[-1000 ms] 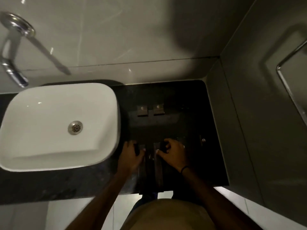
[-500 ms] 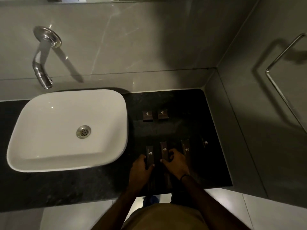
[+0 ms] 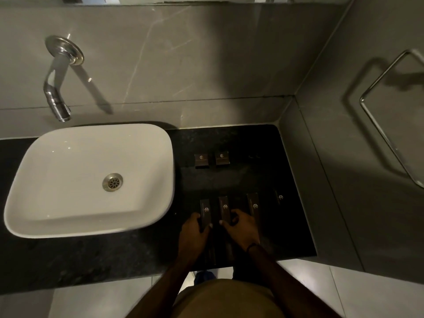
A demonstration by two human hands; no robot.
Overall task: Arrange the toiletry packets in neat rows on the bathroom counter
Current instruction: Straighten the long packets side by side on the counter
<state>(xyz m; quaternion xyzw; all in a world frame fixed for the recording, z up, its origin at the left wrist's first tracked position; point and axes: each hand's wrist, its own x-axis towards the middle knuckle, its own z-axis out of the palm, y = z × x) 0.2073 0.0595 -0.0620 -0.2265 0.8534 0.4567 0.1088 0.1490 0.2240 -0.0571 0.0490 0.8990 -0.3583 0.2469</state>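
Several dark toiletry packets lie on the black counter (image 3: 241,138) right of the sink. Two small square packets (image 3: 201,160) (image 3: 222,158) sit side by side at the back. In front is a row of long packets: one at the left (image 3: 205,211), a second (image 3: 224,207), a third (image 3: 253,204) and a darker one (image 3: 280,198) at the far right. My left hand (image 3: 195,235) grips the near end of the leftmost long packet. Around the near end of the second one, my right hand (image 3: 242,228) is closed. Their near ends are hidden under my hands.
A white basin (image 3: 46,180) with a metal drain fills the counter's left part. A chrome spout (image 3: 56,97) comes out of the grey wall above it. A metal towel rail (image 3: 378,125) hangs on the right wall. The counter's front edge is just below my wrists.
The view has tilted up, so the wall and spout show more. My hands slid back toward me along the two left long packets, uncovering their far ends.
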